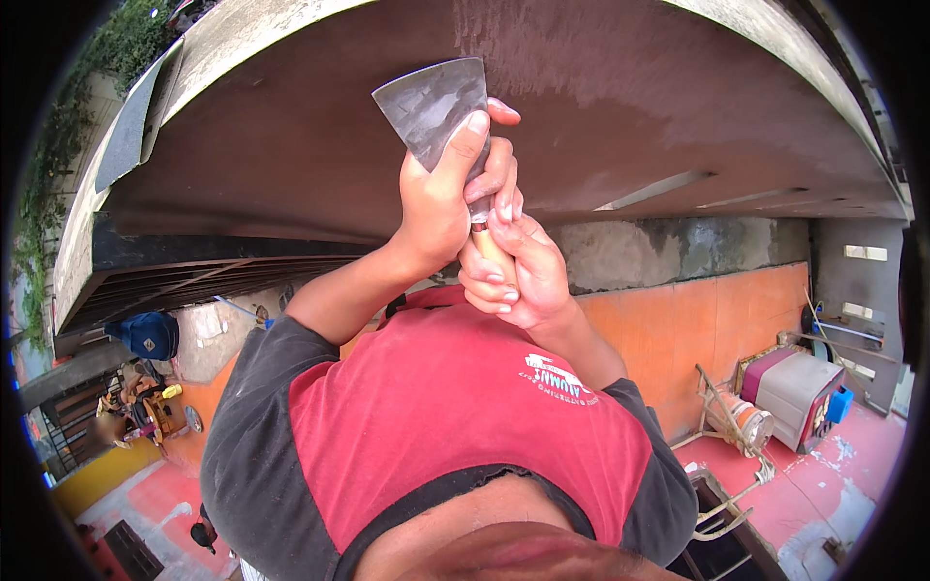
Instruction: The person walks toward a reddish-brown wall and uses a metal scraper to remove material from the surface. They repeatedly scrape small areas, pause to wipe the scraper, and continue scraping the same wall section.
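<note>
A wide putty knife with a fan-shaped grey metal blade (436, 102) and a pale wooden handle (492, 254) is held up in front of my chest, blade upward. My left hand (441, 198) is closed around the lower blade and neck, its thumb pressed flat on the metal. Below it, my right hand (528, 266) wraps its fingers and thumb around the handle. Behind the blade spreads a smooth brown surface (291, 126), with a lighter, streaky patch (581, 48) near the top. Whether the blade's edge touches this surface, I cannot tell.
An orange wall (688, 310) runs along the right. Beyond it stand a grey box-shaped object (799, 392) and an orange-and-white bucket (746, 421) on a pink floor. Dark slats (194, 286) line the left, near a blue cap-like object (150, 334).
</note>
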The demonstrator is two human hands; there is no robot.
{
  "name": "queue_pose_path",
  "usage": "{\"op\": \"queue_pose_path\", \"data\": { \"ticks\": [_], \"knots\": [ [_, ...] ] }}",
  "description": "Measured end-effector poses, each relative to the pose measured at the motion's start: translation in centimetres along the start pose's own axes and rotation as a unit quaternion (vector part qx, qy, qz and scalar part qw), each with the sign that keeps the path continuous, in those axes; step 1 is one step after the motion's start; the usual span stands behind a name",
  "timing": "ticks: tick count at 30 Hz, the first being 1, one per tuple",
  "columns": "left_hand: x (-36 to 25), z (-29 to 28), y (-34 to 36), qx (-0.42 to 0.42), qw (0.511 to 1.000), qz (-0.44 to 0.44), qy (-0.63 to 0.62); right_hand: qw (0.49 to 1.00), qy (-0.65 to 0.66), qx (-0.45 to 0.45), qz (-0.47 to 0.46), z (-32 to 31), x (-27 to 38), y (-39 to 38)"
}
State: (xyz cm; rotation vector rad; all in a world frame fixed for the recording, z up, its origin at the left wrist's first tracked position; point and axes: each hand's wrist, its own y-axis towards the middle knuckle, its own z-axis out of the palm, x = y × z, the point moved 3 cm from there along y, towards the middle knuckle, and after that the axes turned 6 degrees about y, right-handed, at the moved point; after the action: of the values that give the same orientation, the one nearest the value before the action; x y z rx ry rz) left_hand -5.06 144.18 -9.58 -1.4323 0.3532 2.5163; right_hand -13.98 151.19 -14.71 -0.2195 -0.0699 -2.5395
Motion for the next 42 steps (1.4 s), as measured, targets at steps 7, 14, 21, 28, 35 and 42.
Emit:
{"op": "queue_pose_path", "data": {
  "ticks": [7,14,21,28,35,42],
  "knots": [
    [-1.1,0.4,0.1,0.0,1.0,0.008,-0.006,1.0,-0.006,0.02,0.0,0.3,0.1,0.5],
    [-1.0,0.4,-0.1,-0.014,1.0,0.004,0.018,1.0,-0.006,0.021,0.001,0.3,-0.1,0.2],
    [-2.7,1.1,0.9,0.003,0.998,0.042,0.037,0.999,-0.004,0.042,-0.004,1.4,0.6,1.1],
    [-2.1,0.8,0.1,-0.001,1.0,0.01,0.011,0.999,0.027,0.023,-0.001,1.2,-0.2,0.4],
    [-1.4,0.4,-0.3,-0.017,1.0,0.011,0.024,1.0,0.026,0.008,0.01,0.8,-0.5,0.2],
    [-0.7,0.3,-0.4,-0.008,0.999,0.02,0.029,1.0,-0.015,0.009,-0.006,0.0,-0.1,0.0]
  ]
}}
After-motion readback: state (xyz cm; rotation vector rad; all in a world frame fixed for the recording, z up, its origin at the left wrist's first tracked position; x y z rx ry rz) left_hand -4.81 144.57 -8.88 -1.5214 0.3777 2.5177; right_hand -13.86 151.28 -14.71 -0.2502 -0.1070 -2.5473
